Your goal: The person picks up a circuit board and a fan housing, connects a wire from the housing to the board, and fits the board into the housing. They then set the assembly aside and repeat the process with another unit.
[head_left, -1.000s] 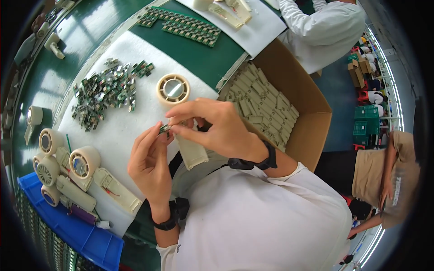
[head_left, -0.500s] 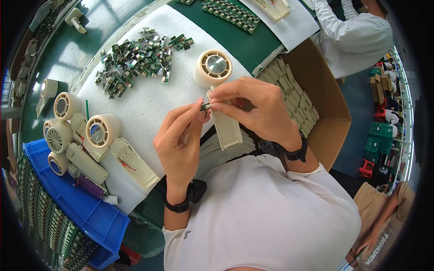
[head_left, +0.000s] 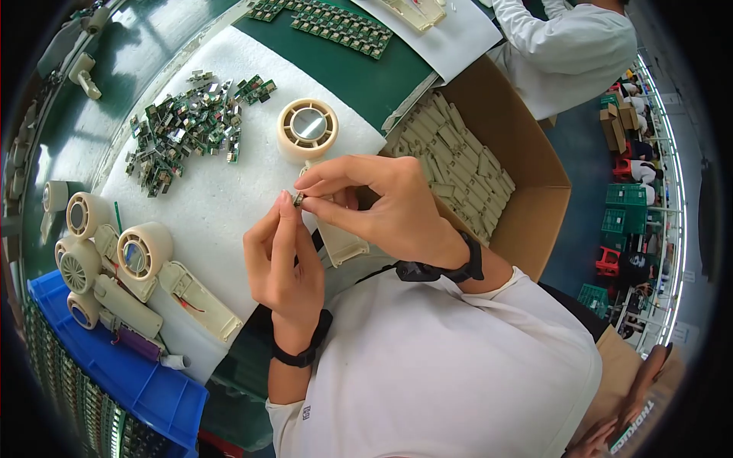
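A small circuit board (head_left: 298, 199) is pinched between the fingertips of both hands. My left hand (head_left: 285, 269) grips it from the left, thumb and forefinger pressed together. From the right, my right hand (head_left: 391, 208) closes its thumb and forefinger at the board's other edge. Most of the board is covered by fingers. Just beyond and below the hands lies a cream handheld fan, its round head (head_left: 308, 128) facing up and its handle shell (head_left: 341, 243) partly hidden under my right hand. A heap of loose circuit boards (head_left: 187, 130) lies on the white foam sheet (head_left: 229, 210).
Several cream fan bodies (head_left: 145, 250) with red wires lie at the left, beside a blue bin (head_left: 122, 366). A cardboard box (head_left: 527, 145) of cream shell pieces (head_left: 458, 160) stands at the right. Panels of boards (head_left: 343, 30) lie farther back. A person in white (head_left: 565, 57) sits beyond the box.
The view has shifted, so the scene sits further left in it. Both hands still hold the small circuit board above the fan handle, with fingertips slightly rearranged.
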Tool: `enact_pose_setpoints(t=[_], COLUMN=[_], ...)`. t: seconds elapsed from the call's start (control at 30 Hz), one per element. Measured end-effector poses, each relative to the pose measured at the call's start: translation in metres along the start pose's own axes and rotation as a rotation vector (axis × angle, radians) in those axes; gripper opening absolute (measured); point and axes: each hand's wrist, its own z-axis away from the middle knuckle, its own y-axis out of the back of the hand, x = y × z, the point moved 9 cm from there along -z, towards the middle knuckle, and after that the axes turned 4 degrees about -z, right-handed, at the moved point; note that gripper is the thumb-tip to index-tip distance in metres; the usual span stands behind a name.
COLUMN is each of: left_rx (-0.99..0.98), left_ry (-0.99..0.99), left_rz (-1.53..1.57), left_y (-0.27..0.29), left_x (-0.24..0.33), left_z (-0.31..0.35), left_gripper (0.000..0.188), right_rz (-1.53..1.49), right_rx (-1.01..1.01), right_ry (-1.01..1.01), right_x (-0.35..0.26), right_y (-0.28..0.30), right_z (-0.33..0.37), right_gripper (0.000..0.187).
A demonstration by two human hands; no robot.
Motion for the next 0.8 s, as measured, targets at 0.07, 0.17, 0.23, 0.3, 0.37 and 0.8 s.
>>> enact_pose_setpoints(t=[0.07, 0.17, 0.23, 0.3, 0.37, 0.8], left_rx=[0.005, 0.062, 0.070, 0.089, 0.085, -0.042], left_ry=[-0.022, -0.056, -0.058, -0.061, -0.073, 0.277], left_rz=[-0.026, -0.130, -0.110, -0.134, -0.112, -0.011], left_y=[-0.002, 0.000, -0.003, -0.002, -0.001, 0.007], left_x=[0.004, 0.003, 0.002, 0.000, 0.001, -0.027], left_z=[0.002, 0.003, 0.003, 0.003, 0.004, -0.060], left_gripper=[0.041, 0.041, 0.039, 0.040, 0.041, 0.035], right_rz=[0.017, 0.013, 0.038, 0.028, 0.052, 0.254], right_rx=[0.049, 0.043, 0.089, 0.059, 0.060, -0.641], right_ry=[-0.004, -0.003, -0.045, -0.027, -0.028, 0.215], right_x=[-0.001, -0.001, 0.005, 0.003, 0.004, -0.020], right_y=[0.001, -0.009, -0.008, -0.014, -0.011, -0.001], right_z=[0.003, 0.000, 0.001, 0.000, 0.000, -0.103], right_gripper=[0.019, 0.020, 0.021, 0.022, 0.022, 0.053])
